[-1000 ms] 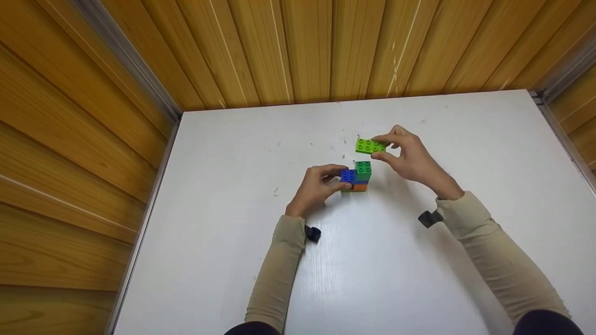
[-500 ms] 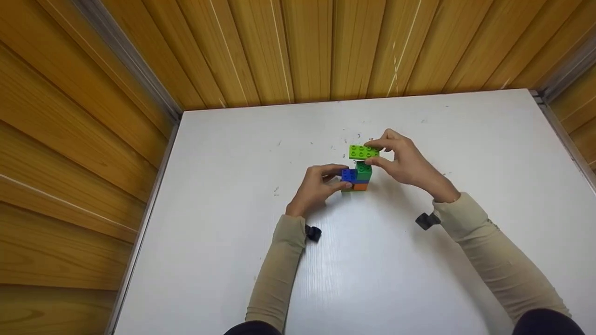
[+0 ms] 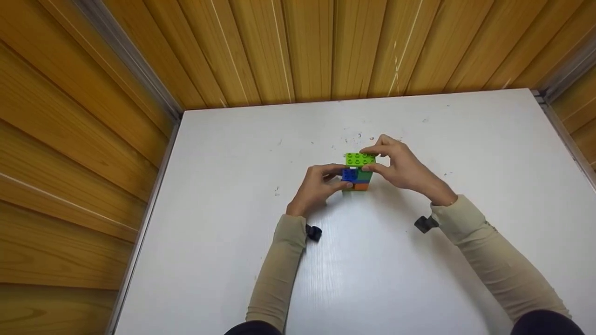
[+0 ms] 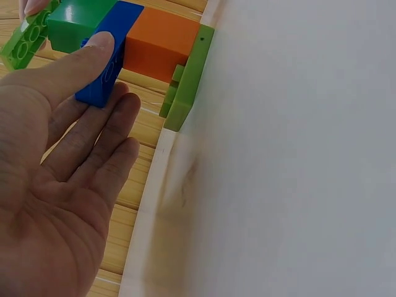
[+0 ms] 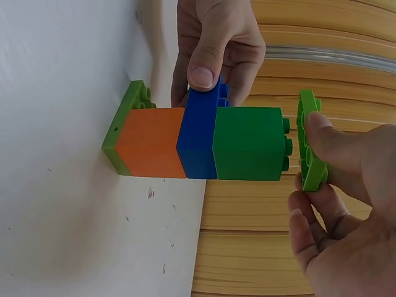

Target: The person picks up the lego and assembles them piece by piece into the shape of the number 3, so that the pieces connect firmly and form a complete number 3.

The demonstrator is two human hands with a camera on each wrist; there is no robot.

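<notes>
On the table stands a stack of toy bricks: a light green plate (image 5: 127, 127) at the bottom, an orange brick (image 5: 151, 142), a flat blue brick (image 5: 199, 133) and a dark green brick (image 5: 247, 143) on top. My left hand (image 3: 316, 187) pinches the overhanging end of the blue brick between thumb and fingers. Just above the dark green brick, my right hand (image 3: 404, 165) holds a lime green flat brick (image 3: 357, 159) by one end. In the right wrist view a narrow gap separates that brick from the studs below it.
The white table (image 3: 223, 186) is marked with small dark scuffs around the stack. Wood-panelled walls (image 3: 307, 51) rise behind it and at both sides. A small black camera sits on each wrist.
My right hand has brought the lime green brick left and down, from behind and beside the stack to just over the dark green brick. The left hand stays still on the blue brick.
</notes>
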